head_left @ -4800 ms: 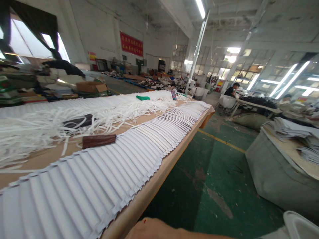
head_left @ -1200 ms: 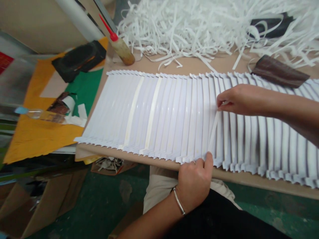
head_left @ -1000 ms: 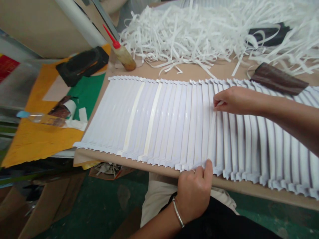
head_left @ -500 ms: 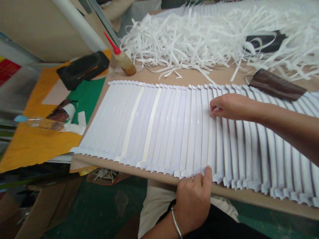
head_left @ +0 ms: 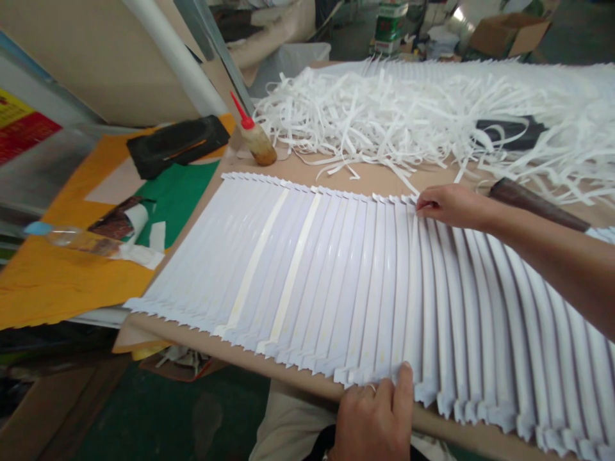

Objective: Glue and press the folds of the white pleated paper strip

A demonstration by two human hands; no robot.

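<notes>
A long fanned row of overlapping white paper strips (head_left: 336, 275) lies across a brown-papered table (head_left: 355, 176), with two cream strips among them. My right hand (head_left: 449, 206) pinches the far edge of the row at one strip. My left hand (head_left: 375, 419) grips the near edge of the same area, thumb on top. A pile of shredded white paper strips (head_left: 375, 109) lies beyond the row. A brown leather-like piece (head_left: 528, 200) sits partly hidden behind my right forearm. A glue bottle with a red nozzle (head_left: 257, 141) stands near the row's far corner.
To the left, a black pad (head_left: 175, 146) lies on an orange and green sheet (head_left: 96, 275), with a plastic bottle (head_left: 81, 240) across it. A white pole (head_left: 177, 57) rises beyond. Below the table edge are a green floor and cardboard.
My right hand has slid up to the far edge of the row. My view has tilted further up the table, and the strips near my hands now lie flatter.
</notes>
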